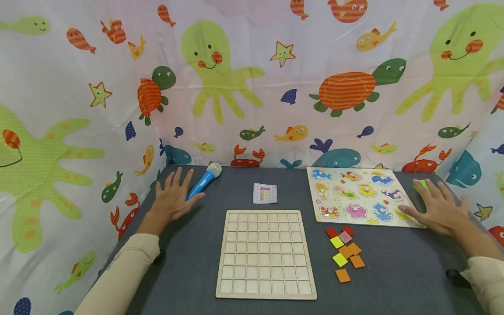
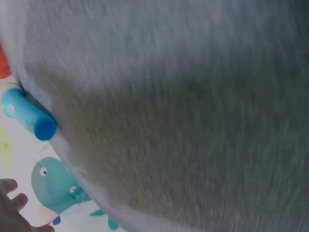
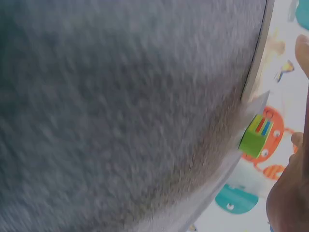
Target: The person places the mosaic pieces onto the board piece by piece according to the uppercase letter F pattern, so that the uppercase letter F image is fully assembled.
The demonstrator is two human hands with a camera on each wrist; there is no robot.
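Observation:
My left hand [image 1: 172,197] is spread at the left of the dark table, its fingers straight and nothing in them. Close beside its thumb lies a blue toy microphone [image 1: 204,180], which the left wrist view also shows. At the right, my right hand [image 1: 439,208] has its fingers extended near the right edge of a sea-animal peg puzzle [image 1: 330,192]. Partly behind those fingers is a small green block [image 3: 256,137], apart from the hand in the right wrist view. Between the hands lies a wooden grid board [image 1: 264,258] with bare square cells.
Beyond the board lies a small card [image 1: 265,193] printed with a coloured grid pattern. Right of the board, several loose square tiles in orange, yellow, red and pink are scattered, among them an orange tile [image 1: 342,275]. A sea-animal curtain [image 1: 244,52] surrounds the table.

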